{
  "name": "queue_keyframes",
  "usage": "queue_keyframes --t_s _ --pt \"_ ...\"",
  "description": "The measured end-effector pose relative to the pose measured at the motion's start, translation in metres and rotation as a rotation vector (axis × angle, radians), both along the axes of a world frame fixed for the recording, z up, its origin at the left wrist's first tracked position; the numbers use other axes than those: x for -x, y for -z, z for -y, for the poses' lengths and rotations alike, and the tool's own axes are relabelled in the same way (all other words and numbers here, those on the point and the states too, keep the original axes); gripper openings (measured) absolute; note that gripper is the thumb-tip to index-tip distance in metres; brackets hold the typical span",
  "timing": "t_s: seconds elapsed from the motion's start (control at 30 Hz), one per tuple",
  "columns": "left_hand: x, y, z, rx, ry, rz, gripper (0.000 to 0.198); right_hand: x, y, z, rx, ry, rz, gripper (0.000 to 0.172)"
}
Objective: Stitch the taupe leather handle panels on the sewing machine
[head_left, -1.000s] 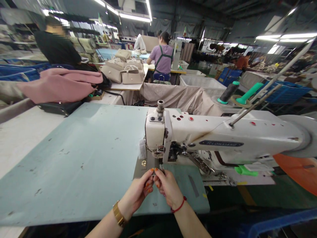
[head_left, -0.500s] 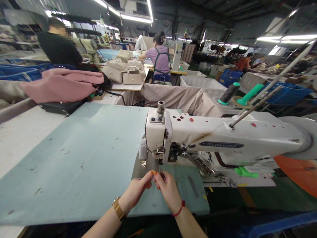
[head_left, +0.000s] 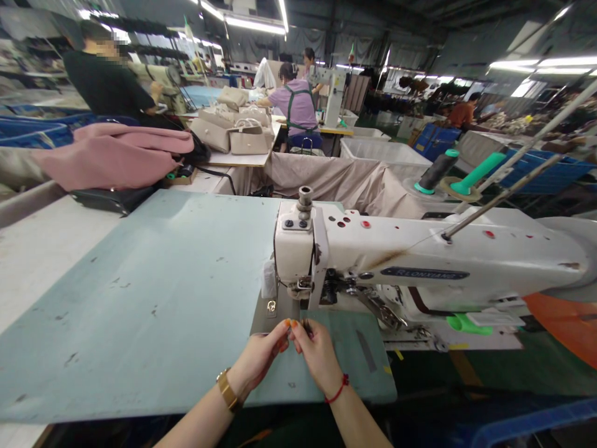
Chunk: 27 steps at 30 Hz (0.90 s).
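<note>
My left hand [head_left: 262, 358], with a gold watch at its wrist, is pinched closed in front of the sewing machine's needle area. Touching it at the fingertips, my right hand [head_left: 317, 354] is also closed in a pinch, a red cord round its wrist. A small dark item [head_left: 306, 326] shows at the right fingers; its kind is unclear. What sits between the fingertips is too small to make out. Just beyond the hands stands the white sewing machine [head_left: 396, 249]. A small metal buckle [head_left: 271, 306] lies on the grey plate left of the needle area.
The light blue work surface [head_left: 140, 298] extends left. Pink material [head_left: 116, 152] lies on a black item at the far left. Thread spools [head_left: 436, 172] stand behind the machine. Beige bags [head_left: 249, 137] and several people are farther back.
The view has shifted slightly, so the machine appears a little farther right. My hands keep the same fingertip pinch. The person in black at the back left now shows a raised hand.
</note>
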State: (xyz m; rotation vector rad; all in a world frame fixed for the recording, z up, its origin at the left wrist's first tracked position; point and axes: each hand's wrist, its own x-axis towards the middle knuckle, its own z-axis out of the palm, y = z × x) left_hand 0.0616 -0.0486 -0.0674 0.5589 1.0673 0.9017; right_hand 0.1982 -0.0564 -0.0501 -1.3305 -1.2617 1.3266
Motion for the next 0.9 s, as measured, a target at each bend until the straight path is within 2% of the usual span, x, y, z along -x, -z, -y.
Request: queue_keyframes --t_s 0.1,0.33,0.53,0.73,0.9 --pt "0.001 0.002 -0.005 -0.009 0.034 0.078 0.035 0.0 0.001 -0.005 -0.01 -0.009 0.0 0.036" --pt "0.002 0.007 -0.017 -0.012 0.04 0.063 0.037 0.0 -0.001 -0.019 -0.028 0.001 0.006 0.037" --pt "0.001 0.005 -0.029 -0.055 0.046 0.065 0.034 0.002 0.002 -0.029 -0.018 0.025 0.015 0.038" --pt "0.003 0.007 -0.041 -0.085 0.035 -0.034 0.034 0.003 0.013 -0.029 0.023 0.049 0.01 0.04" --pt "0.005 0.009 -0.049 -0.149 0.014 -0.173 0.038 -0.004 0.035 -0.009 0.121 0.019 0.021 0.04"
